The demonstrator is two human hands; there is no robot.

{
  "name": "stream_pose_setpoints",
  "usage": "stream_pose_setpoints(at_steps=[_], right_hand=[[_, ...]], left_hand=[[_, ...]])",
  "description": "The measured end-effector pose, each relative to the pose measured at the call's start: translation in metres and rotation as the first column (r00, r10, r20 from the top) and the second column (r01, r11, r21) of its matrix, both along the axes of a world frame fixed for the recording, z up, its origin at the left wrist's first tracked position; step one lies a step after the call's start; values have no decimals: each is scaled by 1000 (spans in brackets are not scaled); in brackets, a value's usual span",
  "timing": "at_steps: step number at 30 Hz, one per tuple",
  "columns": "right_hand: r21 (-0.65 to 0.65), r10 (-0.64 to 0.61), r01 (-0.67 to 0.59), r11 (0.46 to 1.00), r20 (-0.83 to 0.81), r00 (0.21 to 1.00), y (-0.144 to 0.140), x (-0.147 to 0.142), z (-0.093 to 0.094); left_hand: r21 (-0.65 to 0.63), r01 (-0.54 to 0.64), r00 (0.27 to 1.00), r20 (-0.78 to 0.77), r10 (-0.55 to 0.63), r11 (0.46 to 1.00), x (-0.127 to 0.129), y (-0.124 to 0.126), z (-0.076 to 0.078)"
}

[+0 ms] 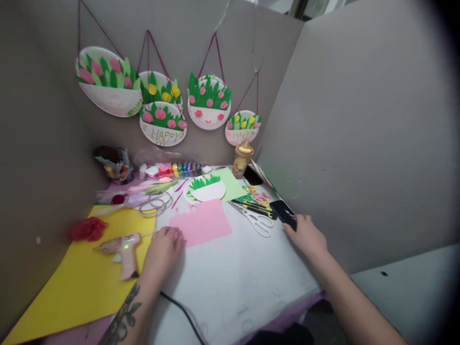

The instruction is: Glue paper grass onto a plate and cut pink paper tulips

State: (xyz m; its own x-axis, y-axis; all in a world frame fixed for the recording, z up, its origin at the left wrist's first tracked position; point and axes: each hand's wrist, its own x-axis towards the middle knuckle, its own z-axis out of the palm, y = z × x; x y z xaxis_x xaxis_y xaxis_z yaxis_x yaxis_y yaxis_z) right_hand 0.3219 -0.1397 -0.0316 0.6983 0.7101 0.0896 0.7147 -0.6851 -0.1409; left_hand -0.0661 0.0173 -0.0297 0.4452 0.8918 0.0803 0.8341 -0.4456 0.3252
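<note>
Pink paper sheet (200, 222) lies flat by the left hand's fingertips, one edge already cut into shapes.

The left hand (163, 249) rests palm down, loosely spread, holding nothing; the right hand (304, 235) lies well apart, its fingers on a black phone (283, 212). Beyond both hands sits a paper plate (204, 189) with green grass but no flowers. The glue gun (124, 249) and scissors (257, 220) lie untouched.
</note>
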Motion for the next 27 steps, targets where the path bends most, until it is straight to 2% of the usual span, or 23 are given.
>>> stream_pose_setpoints(at_steps=[2,3,4,6,7,10,13,17,20,22,24,26,27], right_hand=[[193,203,-159,968,-234,951,16,-17,4],[274,320,-222,936,-399,859,28,-28,5],[320,386,-241,917,-551,740,42,-41,5],[382,426,-198,903,-735,527,75,-67,3],[393,423,-165,905,-781,459,91,-78,2],[376,407,-158,913,-813,417,131,-103,-5],[380,412,-160,911,-817,404,147,-113,-9],[450,454,-113,886,-793,407,141,-114,-7],[504,481,-52,862,-783,394,129,-113,0],[514,492,-28,857,-802,338,122,-115,6],[511,502,-24,859,-833,234,114,-118,13],[549,540,-1,836,-823,178,108,-119,19],[594,580,16,805,-791,194,106,-119,21]], left_hand=[[11,-25,999,-28,25,1000,-1,0,1],[9,-29,999,-41,29,1000,-2,0,2],[5,-26,998,-51,26,1000,-2,0,2],[-5,-5,998,-55,5,1000,-3,0,3],[-12,4,999,-49,-4,1000,-4,0,2],[-32,-1,999,-32,0,999,-6,1,1],[-38,-1,1000,-13,1,999,-9,2,-3],[-5,-24,997,75,24,1000,-7,0,-5],[122,9,992,120,-24,993,-1,-5,0],[197,115,985,101,-137,974,3,-9,3],[226,171,973,113,-200,959,4,-11,4],[224,133,961,211,-182,965,1,-11,6],[208,85,945,292,-145,974,-2,-11,7]])
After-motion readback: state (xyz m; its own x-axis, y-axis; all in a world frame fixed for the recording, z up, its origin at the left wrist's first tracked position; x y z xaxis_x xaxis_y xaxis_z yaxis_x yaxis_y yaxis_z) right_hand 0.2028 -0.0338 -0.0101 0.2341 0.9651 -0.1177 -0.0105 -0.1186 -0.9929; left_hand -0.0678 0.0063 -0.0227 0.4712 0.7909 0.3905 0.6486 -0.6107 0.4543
